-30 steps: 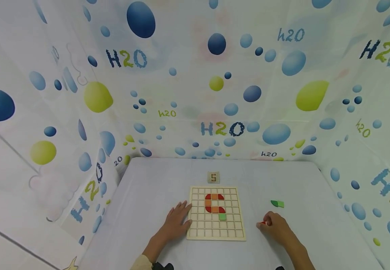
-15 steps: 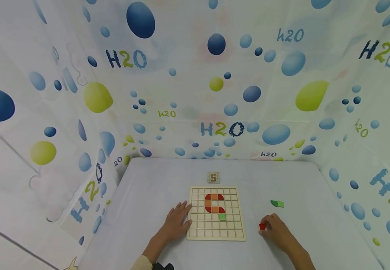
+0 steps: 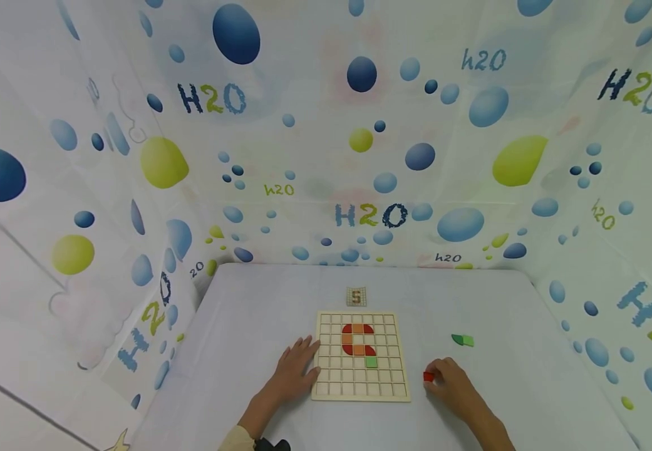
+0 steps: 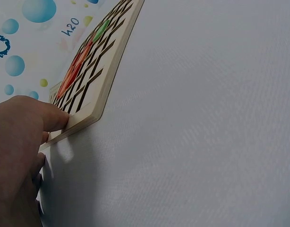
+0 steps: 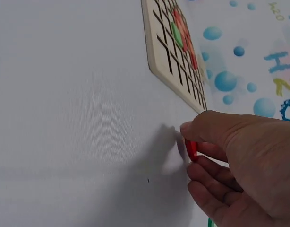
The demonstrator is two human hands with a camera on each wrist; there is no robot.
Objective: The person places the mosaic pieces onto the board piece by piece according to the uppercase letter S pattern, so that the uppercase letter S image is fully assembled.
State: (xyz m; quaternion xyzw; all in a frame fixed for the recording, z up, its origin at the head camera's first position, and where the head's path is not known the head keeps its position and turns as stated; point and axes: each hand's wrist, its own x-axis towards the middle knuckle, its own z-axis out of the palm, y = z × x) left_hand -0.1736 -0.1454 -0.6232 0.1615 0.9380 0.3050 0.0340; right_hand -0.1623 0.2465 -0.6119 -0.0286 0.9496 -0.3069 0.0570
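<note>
A wooden grid board (image 3: 334, 389) lies mid-table, with red and orange tiles (image 3: 348, 339) set in a curved shape and one light green tile (image 3: 371, 362) at its lower right. My left hand (image 3: 292, 371) rests at the board's left edge, fingers spread; in the left wrist view the thumb touches the rim near a corner. To the right of the board, my right hand (image 3: 448, 383) pinches a small red tile (image 5: 191, 148) between thumb and fingers, above the white cloth. The other fingers of that hand are loosely curled.
A small pattern card (image 3: 356, 297) marked with an S-like shape lies behind the board. Two green tiles, a dark leaf-shaped one (image 3: 457, 339) and a light square one (image 3: 468, 341), lie beyond the right hand. A printed curtain (image 3: 314, 156) surrounds the table.
My right hand first draws back slightly and turns the red tile into fuller view, then shifts left toward the board with it. My left hand stays in place.
</note>
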